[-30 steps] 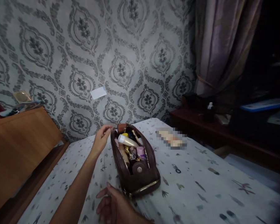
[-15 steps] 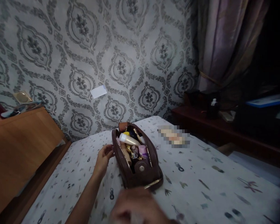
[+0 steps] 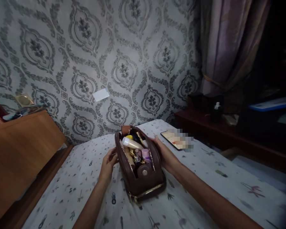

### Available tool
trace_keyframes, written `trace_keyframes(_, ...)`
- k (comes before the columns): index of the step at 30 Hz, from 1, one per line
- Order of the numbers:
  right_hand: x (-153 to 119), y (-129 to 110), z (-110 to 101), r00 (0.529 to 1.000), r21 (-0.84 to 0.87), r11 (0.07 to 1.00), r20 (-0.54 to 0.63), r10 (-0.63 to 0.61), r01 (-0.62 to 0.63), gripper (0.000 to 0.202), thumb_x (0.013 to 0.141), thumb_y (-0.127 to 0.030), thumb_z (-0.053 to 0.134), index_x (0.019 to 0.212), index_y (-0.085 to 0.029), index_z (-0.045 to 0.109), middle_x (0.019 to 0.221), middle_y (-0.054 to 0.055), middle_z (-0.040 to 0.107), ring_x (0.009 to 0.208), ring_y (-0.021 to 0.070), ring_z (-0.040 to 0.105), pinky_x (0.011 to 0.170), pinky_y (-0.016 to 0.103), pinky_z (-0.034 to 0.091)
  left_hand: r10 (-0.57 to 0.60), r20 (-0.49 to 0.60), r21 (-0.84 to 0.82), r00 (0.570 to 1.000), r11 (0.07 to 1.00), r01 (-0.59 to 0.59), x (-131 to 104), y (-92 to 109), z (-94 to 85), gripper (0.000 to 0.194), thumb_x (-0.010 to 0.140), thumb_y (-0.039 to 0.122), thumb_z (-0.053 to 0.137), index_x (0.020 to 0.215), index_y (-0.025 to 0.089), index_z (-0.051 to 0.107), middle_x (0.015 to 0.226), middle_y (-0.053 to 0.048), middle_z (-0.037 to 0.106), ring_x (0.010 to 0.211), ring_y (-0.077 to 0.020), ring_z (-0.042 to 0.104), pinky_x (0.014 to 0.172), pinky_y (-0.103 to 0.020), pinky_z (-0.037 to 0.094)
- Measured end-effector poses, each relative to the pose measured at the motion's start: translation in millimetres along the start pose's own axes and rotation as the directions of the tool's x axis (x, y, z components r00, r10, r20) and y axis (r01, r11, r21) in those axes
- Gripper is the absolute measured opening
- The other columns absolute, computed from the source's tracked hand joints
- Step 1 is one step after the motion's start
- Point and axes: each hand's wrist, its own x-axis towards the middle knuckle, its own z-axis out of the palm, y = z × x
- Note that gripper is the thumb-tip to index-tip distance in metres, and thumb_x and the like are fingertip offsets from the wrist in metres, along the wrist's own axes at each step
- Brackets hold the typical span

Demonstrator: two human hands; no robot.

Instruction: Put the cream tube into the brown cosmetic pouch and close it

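Right hand moved: blurred before bag's near end half a second ago, now against its right wall. Two hands, apart, one brown bag between; left hand at left wall, fingers bent. Whether either grips: cannot tell. Bag open on bed, between left and right edges; inside, one white-capped tube, one pink-capped container. One phone beyond right hand, toward bed's far right corner.

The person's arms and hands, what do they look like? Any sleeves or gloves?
The left hand and right hand wear no gloves. No sleeves, watch or bracelet show on the slim forearms. Some fingers are hidden, so I can't rule out rings.
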Motion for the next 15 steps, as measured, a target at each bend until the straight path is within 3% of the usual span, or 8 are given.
trace_keyframes(2, -2, -1, 3, 0.997, -0.069, 0.995, -0.018, -0.072, 0.071, 0.043, 0.089, -0.055, 0.046, 0.108, -0.022, 0.067, 0.113, 0.006, 0.072, 0.112, 0.0254, 0.064, 0.103, 0.041, 0.045, -0.017, -0.013, 0.034, 1.0, 0.999, 0.018, -3, 5, 0.2, 0.059, 0.063, 0.052, 0.08, 0.11, 0.017, 0.069, 0.119, -0.013, 0.067, 0.106, -0.0276, 0.062, 0.081, -0.032, 0.051)
trace_keyframes(4, -7, -7, 4, 0.953, -0.27, 0.921, -0.04, -0.301, 0.28, 0.04, 0.088, -0.052, 0.049, 0.108, -0.021, 0.066, 0.117, 0.007, 0.07, 0.115, 0.0256, 0.06, 0.105, 0.042, 0.042, -0.042, -0.035, 0.053, 0.998, 0.998, 0.044, -7, 13, 1.7, 0.058, 0.066, 0.057, 0.076, 0.107, 0.018, 0.066, 0.119, -0.013, 0.065, 0.108, -0.0273, 0.06, 0.077, -0.031, 0.052)
trace_keyframes(6, -16, -16, 8, 0.825, -0.524, 0.685, 0.064, -0.561, 0.506, 0.037, 0.089, -0.047, 0.05, 0.111, -0.02, 0.064, 0.12, 0.01, 0.067, 0.118, 0.0265, 0.057, 0.106, 0.045, 0.04, -0.071, -0.071, 0.085, 0.995, 0.993, 0.077, -12, 25, 5.9, 0.058, 0.071, 0.062, 0.069, 0.11, 0.02, 0.059, 0.12, -0.012, 0.061, 0.11, -0.0272, 0.059, 0.072, -0.029, 0.054)
trace_keyframes(8, -27, -24, 15, 0.671, -0.674, 0.348, 0.297, -0.68, 0.652, 0.031, 0.092, -0.036, 0.048, 0.113, -0.019, 0.064, 0.126, 0.014, 0.062, 0.123, 0.0275, 0.052, 0.107, 0.048, 0.038, -0.091, -0.103, 0.149, 0.99, 0.983, 0.106, -16, 37, 12.7, 0.062, 0.074, 0.063, 0.067, 0.119, 0.023, 0.05, 0.124, -0.014, 0.056, 0.111, -0.0273, 0.059, 0.068, -0.029, 0.055)
trace_keyframes(10, -36, -30, 26, 0.567, -0.687, 0.04, 0.564, -0.6, 0.726, 0.026, 0.092, -0.024, 0.046, 0.109, -0.02, 0.067, 0.135, 0.014, 0.056, 0.132, 0.0281, 0.044, 0.109, 0.05, 0.035, -0.085, -0.087, 0.216, 0.993, 0.971, 0.102, -19, 47, 20.3, 0.071, 0.073, 0.057, 0.07, 0.128, 0.026, 0.039, 0.13, -0.015, 0.051, 0.108, -0.0261, 0.06, 0.068, -0.029, 0.055)
trace_keyframes(11, -39, -32, 33, 0.547, -0.669, -0.078, 0.663, -0.512, 0.739, 0.026, 0.092, -0.019, 0.047, 0.105, -0.021, 0.068, 0.14, 0.013, 0.052, 0.138, 0.0289, 0.038, 0.112, 0.051, 0.031, -0.073, -0.062, 0.236, 0.995, 0.968, 0.086, -19, 50, 23.9, 0.076, 0.072, 0.053, 0.073, 0.132, 0.028, 0.034, 0.132, -0.015, 0.049, 0.107, -0.0252, 0.061, 0.069, -0.03, 0.056)
trace_keyframes(13, -39, -34, 45, 0.557, -0.628, -0.233, 0.772, -0.306, 0.742, 0.026, 0.089, -0.014, 0.049, 0.104, -0.02, 0.07, 0.149, 0.014, 0.044, 0.146, 0.0316, 0.024, 0.115, 0.056, 0.023, -0.058, -0.023, 0.237, 0.998, 0.97, 0.061, -20, 55, 29.6, 0.083, 0.07, 0.044, 0.075, 0.135, 0.028, 0.027, 0.134, -0.015, 0.047, 0.106, -0.0237, 0.061, 0.074, -0.031, 0.056)
trace_keyframes(15, -34, -33, 54, 0.586, -0.601, -0.309, 0.796, -0.151, 0.737, 0.027, 0.087, -0.011, 0.053, 0.107, -0.018, 0.069, 0.155, 0.017, 0.034, 0.149, 0.0343, 0.014, 0.116, 0.06, 0.016, -0.068, -0.022, 0.208, 0.997, 0.975, 0.071, -20, 57, 33.0, 0.085, 0.069, 0.039, 0.074, 0.136, 0.028, 0.022, 0.134, -0.015, 0.047, 0.106, -0.0229, 0.062, 0.078, -0.032, 0.055)
